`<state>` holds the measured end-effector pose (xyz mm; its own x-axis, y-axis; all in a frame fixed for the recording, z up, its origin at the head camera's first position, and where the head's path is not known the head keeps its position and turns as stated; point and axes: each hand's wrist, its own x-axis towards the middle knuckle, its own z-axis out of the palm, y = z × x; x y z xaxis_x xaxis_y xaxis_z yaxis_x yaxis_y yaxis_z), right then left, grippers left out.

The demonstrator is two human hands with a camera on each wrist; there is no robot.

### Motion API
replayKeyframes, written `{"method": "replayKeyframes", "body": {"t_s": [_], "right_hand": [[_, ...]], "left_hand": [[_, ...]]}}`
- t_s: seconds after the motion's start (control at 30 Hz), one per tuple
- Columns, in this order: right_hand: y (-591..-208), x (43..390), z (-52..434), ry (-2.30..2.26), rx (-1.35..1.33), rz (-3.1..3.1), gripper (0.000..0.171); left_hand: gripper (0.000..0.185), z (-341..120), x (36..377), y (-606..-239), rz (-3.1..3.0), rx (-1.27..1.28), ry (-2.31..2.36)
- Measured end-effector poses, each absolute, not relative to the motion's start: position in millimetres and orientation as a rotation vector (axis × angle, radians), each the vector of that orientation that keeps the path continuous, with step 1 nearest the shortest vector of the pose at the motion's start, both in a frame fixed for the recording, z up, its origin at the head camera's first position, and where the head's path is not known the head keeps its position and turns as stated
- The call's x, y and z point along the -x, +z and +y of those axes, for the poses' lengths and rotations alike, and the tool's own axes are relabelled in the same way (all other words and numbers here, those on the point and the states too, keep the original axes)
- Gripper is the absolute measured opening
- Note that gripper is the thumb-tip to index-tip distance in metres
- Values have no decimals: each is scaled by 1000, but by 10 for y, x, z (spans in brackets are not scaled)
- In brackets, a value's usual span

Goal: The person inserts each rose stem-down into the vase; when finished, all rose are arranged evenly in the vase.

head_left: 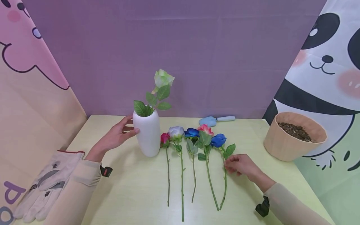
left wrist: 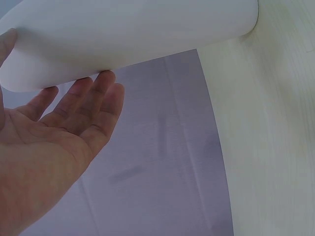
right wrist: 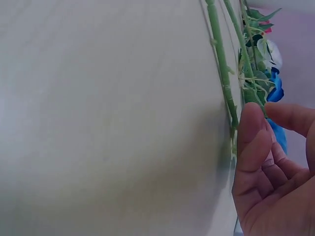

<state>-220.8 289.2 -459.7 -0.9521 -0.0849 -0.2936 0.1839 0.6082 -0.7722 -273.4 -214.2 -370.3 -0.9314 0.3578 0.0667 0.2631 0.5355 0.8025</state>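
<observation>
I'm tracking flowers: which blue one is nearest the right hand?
The blue flower at the row's right end, the right hand at its stem; the other blue flower lies mid-row, left of the coral-pink flower.

A smooth, muted-purple backdrop [head_left: 180,47] with faint creases rises behind a pale yellow, lightly wood-grained table [head_left: 126,197]. On the left slants a beige panel [head_left: 31,118] printed with a pink, dark-outlined cartoon figure [head_left: 33,53]; on the right, a pale green panel [head_left: 334,184] shows a smiling black-and-white cartoon panda [head_left: 312,84]. Soft light leaves a gentle sheen on the tabletop.
</observation>
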Motion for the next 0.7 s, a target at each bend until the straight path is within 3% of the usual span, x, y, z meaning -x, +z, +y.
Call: {"method": "replayKeyframes", "body": {"t_s": [0.7], "right_hand": [[-4690,2096,2833,-1083,-94,2602,27]], "left_hand": [[76,-2153,2752,-3735,2665,-540,1359]]}}
